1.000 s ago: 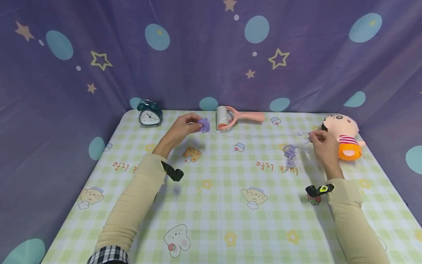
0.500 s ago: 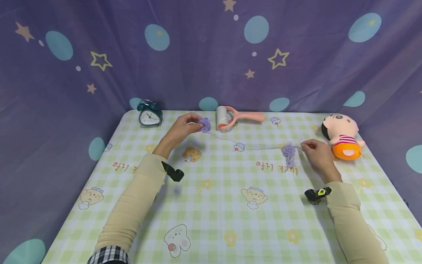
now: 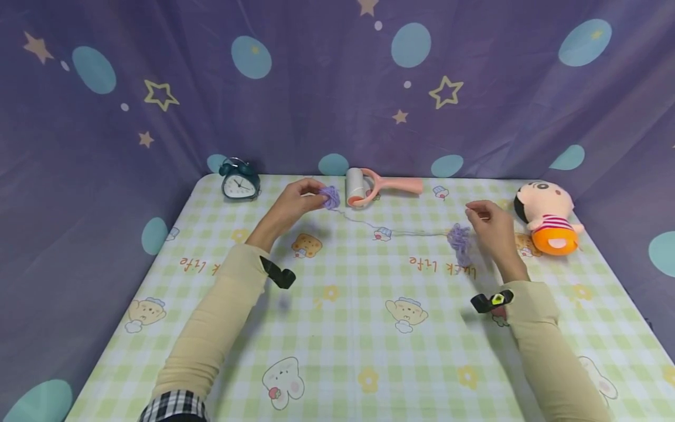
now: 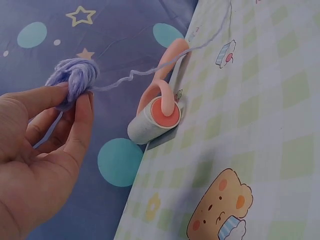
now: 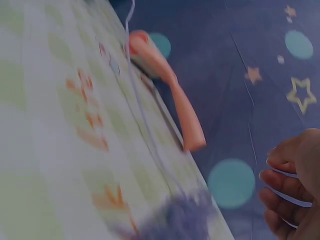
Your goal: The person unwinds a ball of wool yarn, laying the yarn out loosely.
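Note:
My left hand [image 3: 293, 206] pinches a small wound ball of lilac yarn [image 3: 331, 198] between thumb and fingers, held up over the back of the table. In the left wrist view the ball [image 4: 75, 80] shows its wrapped strands, and a single strand runs off it to the right. That strand sags across to a loose tangle of the same yarn [image 3: 459, 241] on the right. Just beside and above the tangle is my right hand [image 3: 494, 230], fingers loosely bent, nothing between them. In the right wrist view the tangle [image 5: 175, 220] is blurred at the bottom edge.
A lint roller [image 3: 398, 186] with a pink handle lies at the back edge, close to the yarn ball. An alarm clock [image 3: 240, 183] stands at the back left, and a plush doll [image 3: 554, 225] lies right of my right hand. A curtain [image 3: 337, 105] hangs behind the checked tablecloth [image 3: 337, 328].
My right hand has come left from near the doll and let go of the yarn strand. The strand has slackened, and the tangle is bunched slightly further left. My left hand stays in place.

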A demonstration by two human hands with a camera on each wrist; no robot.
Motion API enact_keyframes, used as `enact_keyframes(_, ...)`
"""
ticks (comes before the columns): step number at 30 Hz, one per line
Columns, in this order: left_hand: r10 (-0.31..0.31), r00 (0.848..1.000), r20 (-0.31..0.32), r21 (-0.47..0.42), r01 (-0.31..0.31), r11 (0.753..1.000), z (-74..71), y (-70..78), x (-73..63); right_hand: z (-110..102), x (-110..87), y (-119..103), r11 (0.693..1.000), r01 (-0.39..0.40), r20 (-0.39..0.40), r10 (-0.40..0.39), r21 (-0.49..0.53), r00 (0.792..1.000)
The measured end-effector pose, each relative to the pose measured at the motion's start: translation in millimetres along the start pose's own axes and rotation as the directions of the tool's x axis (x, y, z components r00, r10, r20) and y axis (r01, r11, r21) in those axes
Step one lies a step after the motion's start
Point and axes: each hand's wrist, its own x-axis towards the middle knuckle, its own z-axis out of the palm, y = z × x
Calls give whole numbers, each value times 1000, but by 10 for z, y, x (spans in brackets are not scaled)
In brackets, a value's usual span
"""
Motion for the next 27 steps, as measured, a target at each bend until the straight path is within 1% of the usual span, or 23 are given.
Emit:
enact_keyframes(4,13,1000,0,-27,-13,1000,9,-7,18,211,33,-169,993,90,-2,-90,70,996)
enact_keyframes(6,16,1000,3,-38,-15,999,16,-13,22,331,31,-238,986,125,14,-127,107,992)
enact_keyframes(8,15,1000,9,-40,-15,999,24,-11,19,448,12,-307,979,149,47,-157,140,986)
enact_keyframes(12,6,1000,22,-27,-6,1000,40,8,1,703,-37,-431,964,200,128,-224,173,966)
enact_keyframes(16,2,1000,20,-26,-1,1000,49,32,-16,938,-72,-564,946,265,185,-299,186,936)
enact_keyframes(20,8,1000,21,-36,-7,999,55,41,-22,1108,-96,-696,929,305,200,-346,209,917)
enact_keyframes(23,15,999,31,-40,-14,999,52,40,-27,1215,-104,-774,923,309,216,-358,230,908)
enact_keyframes(27,16,999,40,-48,-14,999,51,40,-29,1336,-112,-860,909,327,243,-389,260,889)
